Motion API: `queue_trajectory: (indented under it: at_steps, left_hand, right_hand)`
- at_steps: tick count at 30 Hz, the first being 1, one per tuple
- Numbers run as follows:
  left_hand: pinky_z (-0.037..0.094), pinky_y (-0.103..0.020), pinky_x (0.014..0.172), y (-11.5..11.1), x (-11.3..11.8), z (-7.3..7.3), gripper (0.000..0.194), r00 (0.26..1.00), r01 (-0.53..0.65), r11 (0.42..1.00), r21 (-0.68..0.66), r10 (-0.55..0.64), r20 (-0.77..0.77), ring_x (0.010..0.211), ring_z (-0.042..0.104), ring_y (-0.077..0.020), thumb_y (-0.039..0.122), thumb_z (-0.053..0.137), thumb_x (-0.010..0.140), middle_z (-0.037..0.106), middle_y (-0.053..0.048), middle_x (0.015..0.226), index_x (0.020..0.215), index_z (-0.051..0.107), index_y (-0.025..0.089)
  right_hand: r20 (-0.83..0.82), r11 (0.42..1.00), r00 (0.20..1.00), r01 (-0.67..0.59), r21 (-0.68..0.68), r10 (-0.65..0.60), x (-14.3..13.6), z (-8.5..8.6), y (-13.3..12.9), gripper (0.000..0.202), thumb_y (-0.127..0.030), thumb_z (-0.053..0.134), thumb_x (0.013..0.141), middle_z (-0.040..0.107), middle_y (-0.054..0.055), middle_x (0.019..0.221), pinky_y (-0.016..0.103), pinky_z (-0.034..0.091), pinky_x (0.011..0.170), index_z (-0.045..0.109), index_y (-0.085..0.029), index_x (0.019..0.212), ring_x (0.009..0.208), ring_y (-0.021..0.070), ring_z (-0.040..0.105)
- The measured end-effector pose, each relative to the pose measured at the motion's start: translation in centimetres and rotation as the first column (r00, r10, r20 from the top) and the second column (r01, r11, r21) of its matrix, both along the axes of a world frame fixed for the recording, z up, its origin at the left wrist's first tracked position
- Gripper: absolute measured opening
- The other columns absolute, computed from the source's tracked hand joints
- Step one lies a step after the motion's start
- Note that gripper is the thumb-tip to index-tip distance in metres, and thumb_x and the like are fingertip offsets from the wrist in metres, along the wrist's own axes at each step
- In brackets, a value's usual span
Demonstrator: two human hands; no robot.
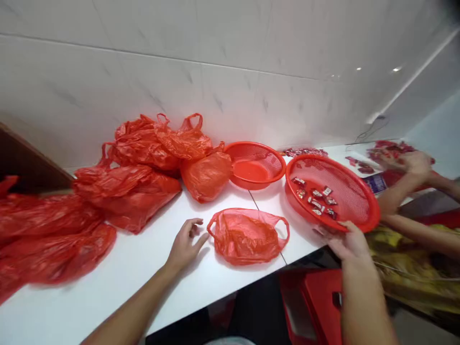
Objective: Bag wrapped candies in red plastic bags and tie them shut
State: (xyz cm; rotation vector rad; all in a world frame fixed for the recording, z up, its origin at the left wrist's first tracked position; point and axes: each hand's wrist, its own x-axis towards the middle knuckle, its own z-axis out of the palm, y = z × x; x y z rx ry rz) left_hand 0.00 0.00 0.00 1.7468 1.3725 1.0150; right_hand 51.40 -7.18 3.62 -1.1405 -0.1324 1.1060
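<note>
My right hand (350, 242) grips the near rim of a red plastic basket (354, 196), which is tilted with its near side over the table edge. Several small wrapped candies (318, 201) lie in the bottom of it. My left hand (189, 242) is open, fingers apart, just beside the left handle of a red plastic bag (247, 237). That bag lies on the white table with its mouth open and its handles spread to both sides. Whether my left fingertips touch the handle I cannot tell.
A second red basket (253, 163) stands by the wall. Filled red bags (143, 187) crowd the left side. At the right, another person's hands (413, 165) work over red packets. A red stool (323, 297) is below the table's front edge.
</note>
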Motion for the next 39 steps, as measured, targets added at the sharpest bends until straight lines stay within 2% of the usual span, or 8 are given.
queue_trajectory:
  at_steps: [9, 12, 15, 18, 22, 25, 32, 39]
  left_hand:
    - [0.051, -0.035, 0.08, 0.4, 1.5, 1.8, 0.05, 0.924, 0.187, 0.97, -0.152, -0.121, 0.364, 0.079, 0.068, -0.0202, 0.051, 0.073, 0.092, 0.07, 0.0, 0.084, 0.129, 0.055, 0.023]
    - [0.05, -0.034, 0.082, -0.2, 1.6, 2.0, 0.046, 0.91, 0.181, 0.961, -0.21, -0.083, 0.407, 0.077, 0.069, -0.0191, 0.045, 0.079, 0.089, 0.07, 0.001, 0.079, 0.125, 0.06, 0.023]
    - [0.05, -0.031, 0.078, -0.2, 1.6, 2.1, 0.037, 0.869, 0.187, 0.949, -0.254, -0.039, 0.492, 0.073, 0.068, -0.0171, 0.04, 0.083, 0.086, 0.069, 0.001, 0.072, 0.112, 0.067, 0.019]
    - [0.052, -0.028, 0.073, 0.0, 1.2, 2.4, 0.034, 0.724, 0.278, 0.899, -0.337, 0.034, 0.688, 0.07, 0.068, -0.0157, 0.034, 0.085, 0.084, 0.072, -0.002, 0.076, 0.108, 0.067, 0.018]
    - [0.056, -0.024, 0.069, 0.4, 0.5, 3.2, 0.034, 0.449, 0.35, 0.859, -0.373, 0.196, 0.872, 0.068, 0.068, -0.0129, 0.023, 0.087, 0.081, 0.072, -0.001, 0.079, 0.107, 0.067, 0.017]
    - [0.06, -0.022, 0.07, 0.9, -0.1, 3.6, 0.032, 0.336, 0.31, 0.878, -0.364, 0.257, 0.906, 0.07, 0.07, -0.0114, 0.016, 0.088, 0.078, 0.074, -0.002, 0.087, 0.103, 0.068, 0.016]
    - [0.064, -0.027, 0.075, 1.1, -0.4, 3.5, 0.039, 0.335, 0.263, 0.889, -0.374, 0.28, 0.9, 0.082, 0.075, -0.0161, 0.008, 0.085, 0.078, 0.078, -0.007, 0.108, 0.114, 0.072, 0.017]
    - [0.062, -0.023, 0.066, 1.0, -0.5, 3.7, 0.043, 0.311, 0.305, 0.885, -0.352, 0.257, 0.915, 0.066, 0.069, -0.0092, 0.003, 0.081, 0.078, 0.077, -0.006, 0.118, 0.117, 0.073, 0.018]
  right_hand:
    - [0.019, 0.95, 0.996, -0.084, 0.3, 0.082, -9.4, 1.4, -0.2, 0.023, -0.03, 0.064, 0.072, 0.083, 0.007, 0.089, 0.064, 0.061, 0.094, 0.076, -0.021, 0.089, 0.08, 0.0307, 0.079]
    - [0.031, 0.943, 0.988, -0.154, 0.295, 0.152, -12.2, 1.2, 0.7, 0.024, -0.03, 0.067, 0.074, 0.083, 0.008, 0.095, 0.054, 0.065, 0.084, 0.076, -0.02, 0.093, 0.086, 0.0296, 0.079]
    - [0.138, 0.954, 0.977, -0.192, 0.232, 0.163, -14.8, 0.7, 1.6, 0.021, -0.034, 0.073, 0.07, 0.078, 0.006, 0.081, 0.031, 0.058, 0.05, 0.071, -0.018, 0.085, 0.068, 0.0226, 0.073]
    - [0.261, 0.975, 0.958, -0.162, 0.154, 0.118, -16.8, 0.2, 2.3, 0.027, -0.037, 0.081, 0.065, 0.064, -0.002, 0.06, 0.018, 0.032, 0.032, 0.061, -0.019, 0.069, 0.045, 0.0113, 0.054]
    - [0.357, 0.987, 0.932, -0.113, 0.116, 0.065, -17.8, -0.5, 2.9, 0.029, -0.032, 0.087, 0.065, 0.064, -0.004, 0.064, 0.022, 0.049, 0.045, 0.062, -0.019, 0.072, 0.053, 0.0124, 0.059]
    - [0.446, 0.991, 0.894, -0.088, 0.097, 0.036, -17.9, -1.2, 3.1, 0.029, -0.033, 0.088, 0.065, 0.072, 0.001, 0.077, 0.027, 0.057, 0.055, 0.068, -0.018, 0.08, 0.067, 0.0183, 0.067]
    - [0.902, 0.962, 0.431, -0.246, 0.117, 0.0, -17.5, -3.9, 2.8, 0.036, -0.045, 0.073, 0.085, 0.079, 0.01, 0.117, 0.054, 0.056, 0.108, 0.079, -0.019, 0.109, 0.115, 0.0323, 0.072]
    - [0.948, 0.942, 0.313, -0.298, 0.155, -0.057, -18.4, -2.9, 2.6, 0.038, -0.045, 0.07, 0.09, 0.077, 0.011, 0.124, 0.054, 0.058, 0.107, 0.078, -0.022, 0.119, 0.122, 0.0335, 0.069]
